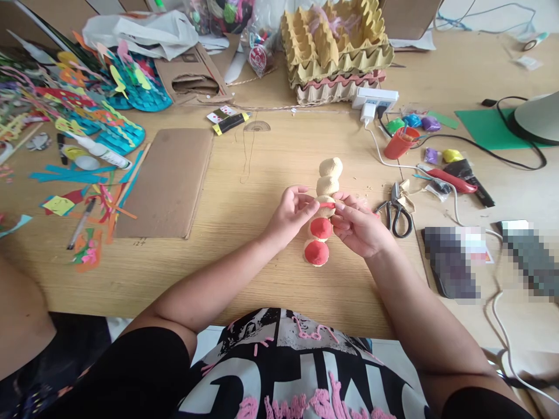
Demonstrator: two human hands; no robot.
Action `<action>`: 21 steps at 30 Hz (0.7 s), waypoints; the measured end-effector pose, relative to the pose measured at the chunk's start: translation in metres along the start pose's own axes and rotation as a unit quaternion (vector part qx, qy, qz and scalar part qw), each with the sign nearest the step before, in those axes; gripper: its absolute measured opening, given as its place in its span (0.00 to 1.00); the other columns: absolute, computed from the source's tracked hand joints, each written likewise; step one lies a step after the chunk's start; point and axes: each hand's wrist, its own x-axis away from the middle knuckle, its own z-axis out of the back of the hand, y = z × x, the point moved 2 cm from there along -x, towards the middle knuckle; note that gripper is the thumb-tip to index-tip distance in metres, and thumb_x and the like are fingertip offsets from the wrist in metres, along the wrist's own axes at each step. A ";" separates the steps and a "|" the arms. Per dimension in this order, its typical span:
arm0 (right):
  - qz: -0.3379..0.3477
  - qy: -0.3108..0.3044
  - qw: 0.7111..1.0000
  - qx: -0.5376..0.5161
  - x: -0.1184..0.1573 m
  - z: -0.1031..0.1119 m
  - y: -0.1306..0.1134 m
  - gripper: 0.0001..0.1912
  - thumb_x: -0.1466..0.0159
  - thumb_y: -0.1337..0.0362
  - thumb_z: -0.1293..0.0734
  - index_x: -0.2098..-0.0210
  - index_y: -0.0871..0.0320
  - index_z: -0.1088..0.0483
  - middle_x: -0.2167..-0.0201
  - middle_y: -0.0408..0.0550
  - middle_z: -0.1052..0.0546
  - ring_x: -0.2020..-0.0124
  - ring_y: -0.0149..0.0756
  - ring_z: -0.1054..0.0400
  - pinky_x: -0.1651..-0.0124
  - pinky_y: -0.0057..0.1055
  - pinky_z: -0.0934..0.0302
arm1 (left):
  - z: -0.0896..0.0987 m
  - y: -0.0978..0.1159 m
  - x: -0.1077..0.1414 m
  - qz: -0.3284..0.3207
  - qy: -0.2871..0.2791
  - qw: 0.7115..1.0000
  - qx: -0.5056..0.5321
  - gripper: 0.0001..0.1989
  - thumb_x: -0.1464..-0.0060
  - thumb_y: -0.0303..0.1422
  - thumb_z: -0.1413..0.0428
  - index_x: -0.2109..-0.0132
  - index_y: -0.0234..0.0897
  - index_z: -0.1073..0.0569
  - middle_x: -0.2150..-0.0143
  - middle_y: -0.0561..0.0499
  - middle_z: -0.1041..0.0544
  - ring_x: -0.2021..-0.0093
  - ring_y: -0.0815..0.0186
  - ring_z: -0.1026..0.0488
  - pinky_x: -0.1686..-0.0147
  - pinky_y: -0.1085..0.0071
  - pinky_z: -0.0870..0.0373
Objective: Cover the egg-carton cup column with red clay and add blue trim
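A strip of pale yellow egg-carton cups (328,185) lies lengthwise before me on the table. Its two nearest cups carry red modelling clay (317,252), while the two farthest are bare. Over the middle cup, a small band of red clay (327,205) is pinched between the fingertips of both hands. My left hand (293,212) is closed on its left end, thumb on top. From the other side my right hand (360,224) grips the right end, its curled fingers against the strip. The fingers partly hide the middle cup.
Scissors (398,212) lie right of my right hand, near a red cup (400,144) and small clay packets (431,123). Stacked egg trays (336,55) stand at the back. Cardboard (163,183) and paper scraps lie left. A white cable (454,201) runs past two blurred phones.
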 end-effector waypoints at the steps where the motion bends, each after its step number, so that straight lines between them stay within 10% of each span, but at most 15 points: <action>1: 0.003 -0.001 1.000 0.002 0.001 -0.001 0.000 0.34 0.49 0.52 0.08 0.56 0.51 0.29 0.67 0.35 0.27 0.75 0.24 0.51 0.75 0.29 0.55 | -0.002 -0.001 0.000 0.017 -0.018 0.999 0.027 0.47 0.49 0.67 0.25 0.38 0.44 0.33 0.45 0.42 0.13 0.45 0.55 0.14 0.47 0.60 0.19; 21: 0.064 -0.021 0.996 0.060 0.006 -0.019 0.010 0.37 0.47 0.45 0.10 0.53 0.46 0.35 0.66 0.36 0.26 0.75 0.28 0.54 0.74 0.32 0.62 | -0.001 0.008 0.008 0.022 -0.052 0.997 0.051 0.38 0.33 0.53 0.28 0.27 0.51 0.35 0.46 0.43 0.11 0.46 0.49 0.11 0.50 0.50 0.14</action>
